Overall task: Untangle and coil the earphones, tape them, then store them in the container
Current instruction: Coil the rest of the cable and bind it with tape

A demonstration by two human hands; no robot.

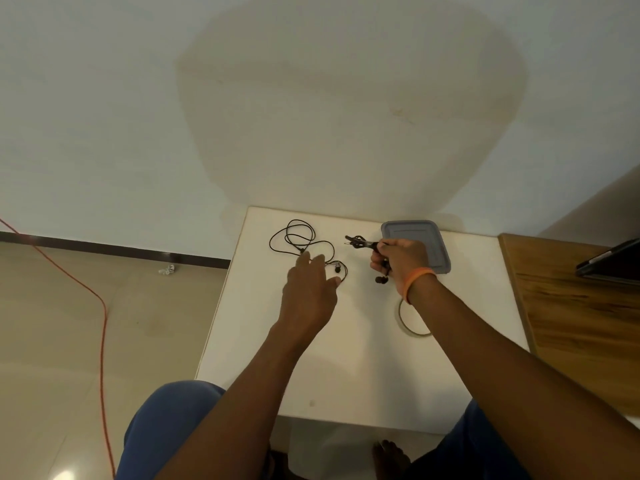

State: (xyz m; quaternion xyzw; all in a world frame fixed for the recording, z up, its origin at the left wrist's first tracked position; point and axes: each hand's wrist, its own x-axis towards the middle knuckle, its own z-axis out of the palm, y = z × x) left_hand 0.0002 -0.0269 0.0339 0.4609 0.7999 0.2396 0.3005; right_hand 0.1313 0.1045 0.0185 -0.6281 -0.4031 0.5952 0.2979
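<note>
Holding one bundled pair of earphones [360, 241] in my right hand [398, 259], fingers curled round it, an earbud dangling below, I reach my left hand [308, 289] with loose, spread fingers over the second earphones [304, 244], sprawled on the worktop [346, 375] at ten o'clock. A careless drag could tighten those loops into a knot, or the bundle could spring loose before taping. The tape roll [412, 320] lies at five o'clock, partly under my wrist; the lidded container [415, 237] sits at one o'clock.

Bare worktop [346, 375] lies open near the person; farther back, loose earphones [298, 237], tape roll [403, 323] and container [415, 233] crowd it.
</note>
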